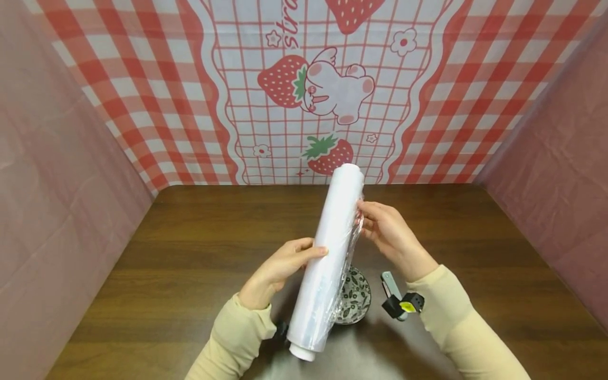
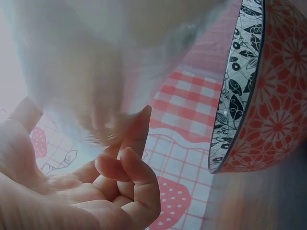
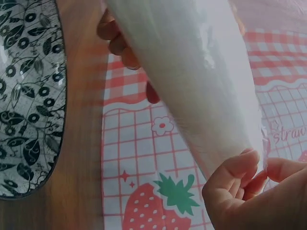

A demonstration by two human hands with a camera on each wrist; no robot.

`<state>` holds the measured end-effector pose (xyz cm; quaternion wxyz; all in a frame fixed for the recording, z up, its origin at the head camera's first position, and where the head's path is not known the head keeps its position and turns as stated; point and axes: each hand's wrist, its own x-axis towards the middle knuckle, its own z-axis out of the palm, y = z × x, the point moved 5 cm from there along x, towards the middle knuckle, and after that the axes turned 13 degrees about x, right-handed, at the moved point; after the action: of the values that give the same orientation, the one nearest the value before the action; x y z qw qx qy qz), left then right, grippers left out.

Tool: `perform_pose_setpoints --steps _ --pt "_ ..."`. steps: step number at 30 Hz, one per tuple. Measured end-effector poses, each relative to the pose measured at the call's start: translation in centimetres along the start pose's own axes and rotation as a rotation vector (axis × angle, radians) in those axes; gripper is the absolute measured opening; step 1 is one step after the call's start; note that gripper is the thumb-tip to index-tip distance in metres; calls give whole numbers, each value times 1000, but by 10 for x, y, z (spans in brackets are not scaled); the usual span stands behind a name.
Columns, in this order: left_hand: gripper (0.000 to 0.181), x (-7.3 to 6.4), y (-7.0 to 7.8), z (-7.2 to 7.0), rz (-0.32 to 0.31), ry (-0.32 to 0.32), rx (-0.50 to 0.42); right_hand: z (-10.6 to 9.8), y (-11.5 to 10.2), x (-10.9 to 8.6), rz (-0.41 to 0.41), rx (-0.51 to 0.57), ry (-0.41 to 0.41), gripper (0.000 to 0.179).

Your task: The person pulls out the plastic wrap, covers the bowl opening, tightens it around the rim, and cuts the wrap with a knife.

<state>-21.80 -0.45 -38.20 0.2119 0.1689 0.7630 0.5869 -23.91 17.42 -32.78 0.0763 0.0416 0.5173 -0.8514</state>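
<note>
A white roll of cling film is held at a slant above the table, its lower end toward me. My left hand grips it around the middle, thumb on top; in the left wrist view that hand's curled fingers show under the blurred roll. Near the far end, my right hand pinches the loose film edge along the roll's right side, thumb and fingertips together in the right wrist view. Partly hidden under the roll is a bowl, with dark leaves and flowers inside and a red floral outside.
A slim pale green tool lies right of the bowl, partly covered by the black wrist camera. The brown wooden table meets a red checked strawberry cloth at the back and pink cloth at the sides.
</note>
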Motion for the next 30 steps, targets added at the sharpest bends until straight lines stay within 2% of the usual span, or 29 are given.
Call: perform_pose_setpoints --steps 5,14,17,24,27,30 --pt "38 -1 1 0 -1 6 4 1 -2 -2 14 113 -72 21" --pt "38 0 1 -1 0 6 3 2 -8 -6 1 112 -78 21" --pt "38 1 1 0 -2 1 -4 3 -11 -7 -44 90 -50 19" --pt "38 2 -1 -1 -15 16 9 6 -19 -12 -252 -12 16 15" --pt "38 1 -2 -2 -27 23 17 6 -19 -13 -267 -3 24 16" --pt "39 2 -2 -2 -31 23 23 5 -19 -12 -243 48 29 13"
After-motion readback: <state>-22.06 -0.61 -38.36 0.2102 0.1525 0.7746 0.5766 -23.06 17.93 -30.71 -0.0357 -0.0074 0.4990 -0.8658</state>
